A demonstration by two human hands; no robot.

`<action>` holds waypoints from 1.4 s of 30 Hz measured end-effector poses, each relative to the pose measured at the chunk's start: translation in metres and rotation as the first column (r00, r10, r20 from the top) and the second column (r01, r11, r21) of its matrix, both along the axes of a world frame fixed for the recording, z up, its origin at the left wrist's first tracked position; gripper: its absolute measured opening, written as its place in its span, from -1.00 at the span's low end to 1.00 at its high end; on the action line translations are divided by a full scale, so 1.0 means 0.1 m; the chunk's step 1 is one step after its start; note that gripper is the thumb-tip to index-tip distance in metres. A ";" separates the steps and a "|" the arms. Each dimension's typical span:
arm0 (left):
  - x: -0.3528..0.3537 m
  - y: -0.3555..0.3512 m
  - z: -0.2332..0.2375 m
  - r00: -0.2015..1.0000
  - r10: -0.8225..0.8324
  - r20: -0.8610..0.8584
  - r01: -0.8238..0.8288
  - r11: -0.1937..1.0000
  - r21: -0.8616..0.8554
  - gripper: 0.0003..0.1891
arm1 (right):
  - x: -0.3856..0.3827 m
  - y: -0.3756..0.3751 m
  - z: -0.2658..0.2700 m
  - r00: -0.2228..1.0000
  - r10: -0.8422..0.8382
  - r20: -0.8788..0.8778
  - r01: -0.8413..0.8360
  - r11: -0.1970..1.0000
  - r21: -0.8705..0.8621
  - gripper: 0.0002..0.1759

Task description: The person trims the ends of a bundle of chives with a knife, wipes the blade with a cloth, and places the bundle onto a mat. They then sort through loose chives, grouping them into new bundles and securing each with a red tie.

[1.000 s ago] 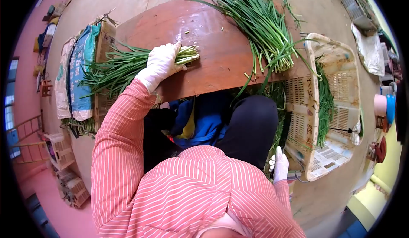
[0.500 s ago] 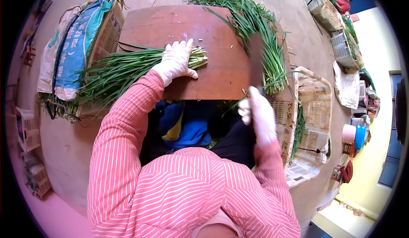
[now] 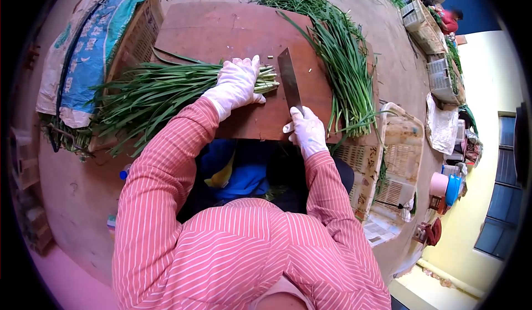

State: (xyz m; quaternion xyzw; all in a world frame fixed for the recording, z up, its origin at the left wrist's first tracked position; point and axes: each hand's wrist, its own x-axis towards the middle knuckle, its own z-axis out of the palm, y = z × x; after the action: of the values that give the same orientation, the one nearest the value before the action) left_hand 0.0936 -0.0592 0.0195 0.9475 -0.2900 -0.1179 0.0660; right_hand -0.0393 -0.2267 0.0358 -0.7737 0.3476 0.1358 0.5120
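My left hand (image 3: 235,85), in a white glove, presses round a bundle of long green stalks (image 3: 160,82) near its pale cut ends, on a reddish-brown board (image 3: 221,27). The leaves of the bundle spread out to the left over the board's edge. My right hand (image 3: 308,132), also gloved, is wrapped round the handle of a cleaver (image 3: 289,77). Its blade points away from me, just right of the stalk ends and apart from them. Small cut pieces lie beyond the blade. A second pile of green stalks (image 3: 349,77) covers the board's right side.
Right of the board stands a dirty plastic crate (image 3: 402,138). On the left, a blue and white sack (image 3: 105,49) leans over another crate (image 3: 141,38). More crates (image 3: 424,24) line the back right, with a person in red (image 3: 450,20) beside them.
My right hand and the cleaver have moved left, from beside the right pile to near the bundle's cut ends. My left hand still holds the bundle.
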 end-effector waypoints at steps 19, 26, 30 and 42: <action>0.00 -0.01 -0.07 0.999 -0.019 0.047 0.018 1.000 0.018 0.04 | -0.07 0.24 -0.19 0.962 0.252 0.103 -0.202 0.914 -0.351 -0.69; 0.00 -0.01 -0.13 0.996 0.049 0.078 -0.043 0.996 -0.084 -0.28 | -0.14 0.49 -0.25 0.901 0.434 -0.019 -0.294 0.577 -0.762 -0.73; 0.00 -0.05 -0.06 0.997 0.016 0.072 -0.017 1.000 0.019 -0.13 | -0.07 0.42 -0.13 0.909 0.417 0.001 -0.299 0.653 -0.696 -0.71; 0.28 0.10 -0.27 0.978 0.108 -0.178 -0.173 0.898 -0.405 -0.52 | -0.12 0.32 -0.24 0.924 0.383 0.012 -0.320 0.789 -0.525 -0.67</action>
State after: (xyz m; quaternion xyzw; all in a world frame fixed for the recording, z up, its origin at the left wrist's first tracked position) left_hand 0.1214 -0.0489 -0.0075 0.9180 -0.2333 -0.1194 0.2977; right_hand -0.0514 -0.1945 0.0122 -0.9395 0.1900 0.0852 0.2722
